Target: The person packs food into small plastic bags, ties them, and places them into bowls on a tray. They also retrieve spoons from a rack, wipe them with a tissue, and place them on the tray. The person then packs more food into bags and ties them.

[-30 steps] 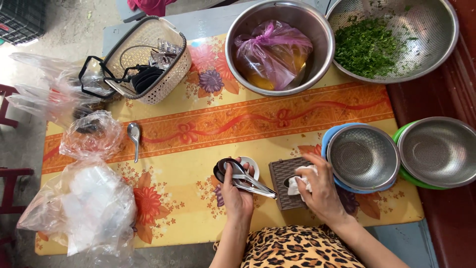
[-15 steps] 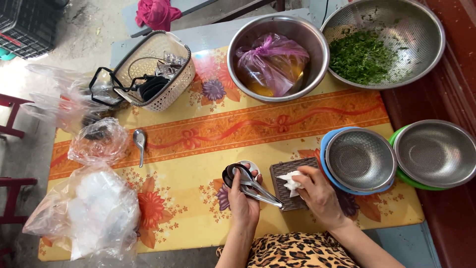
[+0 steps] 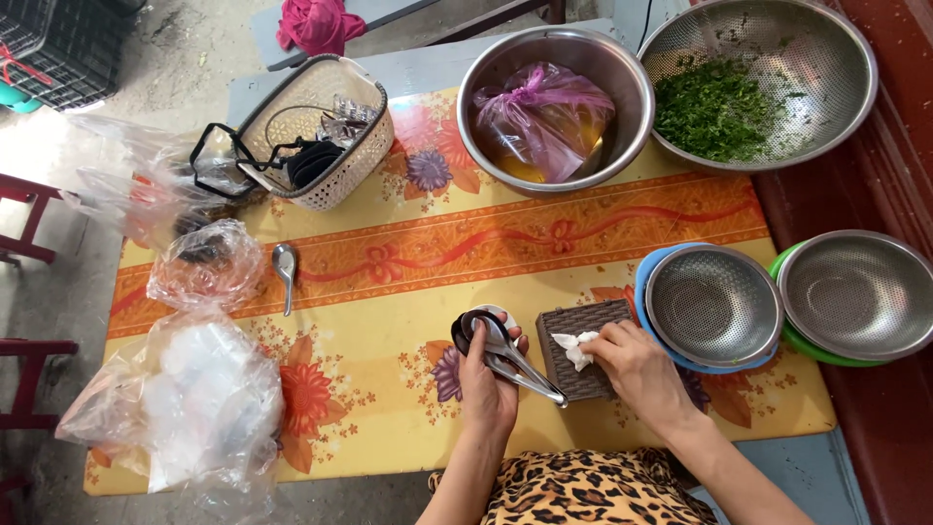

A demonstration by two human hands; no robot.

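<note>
Head view: over the last second the right hand (image 3: pixel 637 367) went from flat on the brown tissue box (image 3: pixel 577 351) to pinching a white tissue (image 3: pixel 573 348) that's now pulled partway out of the slot. Left hand (image 3: pixel 489 381) hasn't budged, fist closed around a bunch of metal spoons (image 3: pixel 505 353), handles pointing at the box. Looks like a spoon wipe is coming, I'd guess.

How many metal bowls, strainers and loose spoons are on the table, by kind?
Solid metal bowls: 2, one holding the pink bag, one on the green basin
Metal strainers: 2, one with chopped greens, one on the blue basin
Loose spoon: 1
Total: 5
</note>
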